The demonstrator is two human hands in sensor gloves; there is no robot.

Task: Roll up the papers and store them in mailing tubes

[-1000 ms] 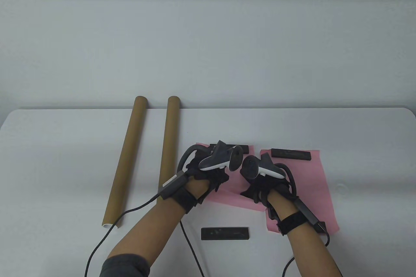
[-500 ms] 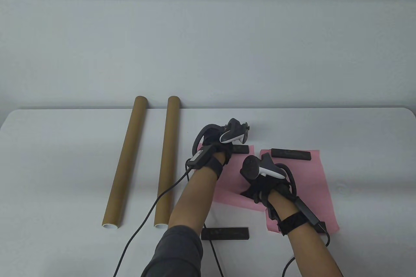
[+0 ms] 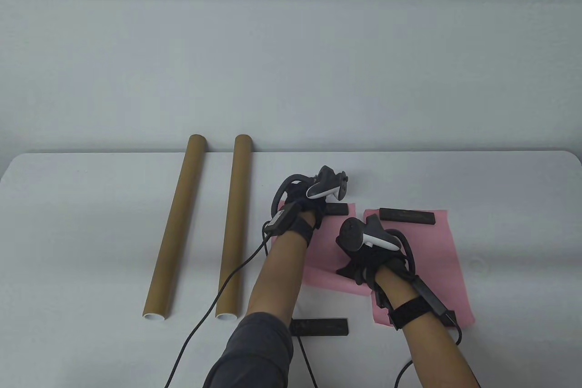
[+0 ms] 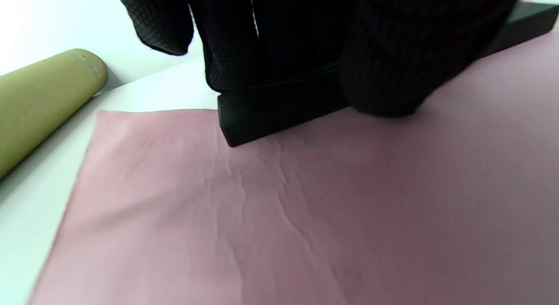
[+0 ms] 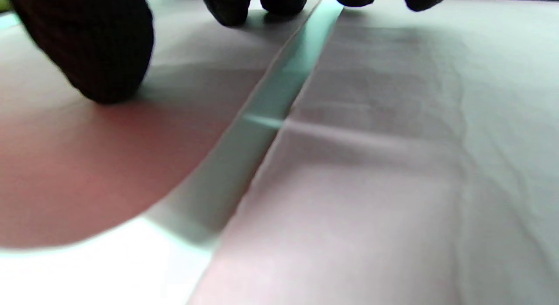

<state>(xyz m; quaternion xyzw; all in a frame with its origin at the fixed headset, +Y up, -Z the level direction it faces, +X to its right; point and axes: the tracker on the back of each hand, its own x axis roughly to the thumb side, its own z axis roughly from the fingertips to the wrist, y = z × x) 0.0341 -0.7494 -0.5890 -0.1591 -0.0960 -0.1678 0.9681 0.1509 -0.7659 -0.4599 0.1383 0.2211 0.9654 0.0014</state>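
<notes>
Two pink papers lie side by side. My left hand (image 3: 320,207) reaches to the far edge of the left paper (image 3: 325,247) and grips the black bar (image 4: 279,117) lying on it, fingers behind and thumb (image 4: 380,77) in front. My right hand (image 3: 359,265) lies flat and open across the gap between the papers. Its thumb (image 5: 100,51) presses on the left paper (image 5: 65,174), and its fingertips reach onto the right paper (image 3: 436,260). Two brown mailing tubes (image 3: 178,224) (image 3: 234,224) lie to the left, open ends toward me.
A second black bar (image 3: 407,215) weighs down the far edge of the right paper. A third black bar (image 3: 325,327) lies on the table by my left forearm. Glove cables trail off the near edge. One tube shows at the left in the left wrist view (image 4: 39,99).
My left hand moved away from me, from the middle of the left paper to the black bar at its far edge, and took hold of it. The right hand stayed put.
</notes>
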